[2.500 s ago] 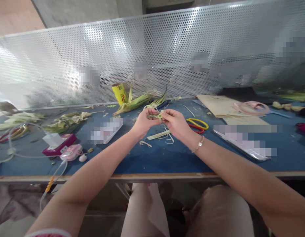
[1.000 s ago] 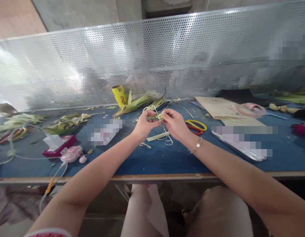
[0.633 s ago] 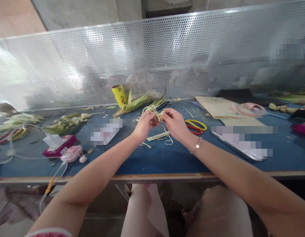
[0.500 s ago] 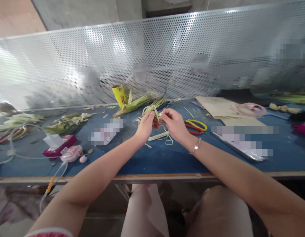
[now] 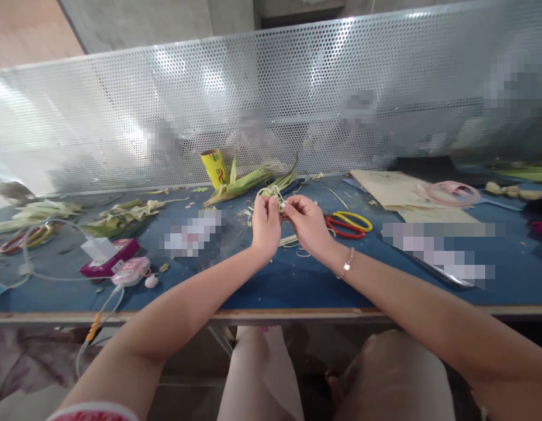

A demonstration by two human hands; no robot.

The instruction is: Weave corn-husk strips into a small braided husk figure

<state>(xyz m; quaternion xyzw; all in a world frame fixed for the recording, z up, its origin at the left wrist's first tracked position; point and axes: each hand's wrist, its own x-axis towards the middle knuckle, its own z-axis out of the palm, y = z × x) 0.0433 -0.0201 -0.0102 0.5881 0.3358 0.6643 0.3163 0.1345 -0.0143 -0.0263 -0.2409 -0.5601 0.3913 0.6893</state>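
Observation:
Both hands meet over the middle of the blue table. My left hand [image 5: 267, 227] is closed on pale green corn husk strips [image 5: 273, 192], which loop up above the fingertips. My right hand [image 5: 306, 225] pinches the same strips from the right, thumb and forefinger together; the exact grip point is hidden. Under the hands lie loose cut husk strips [image 5: 289, 240]. Scissors with red and yellow handles [image 5: 349, 224] lie just right of my right hand. Behind the hands are larger green corn husks [image 5: 244, 182].
A yellow tube [image 5: 214, 168] stands by a perforated metal screen [image 5: 279, 88]. Leftward lie husk pieces [image 5: 125, 219], other scissors [image 5: 29, 238], a magenta power block [image 5: 110, 258] with cables and a pink case [image 5: 131, 272]. Brown paper [image 5: 393, 190] and a pink ring-shaped item [image 5: 448, 194] lie right.
My left hand has turned more upright and closed in against my right hand. The husk loop stays between them. The view has shifted slightly.

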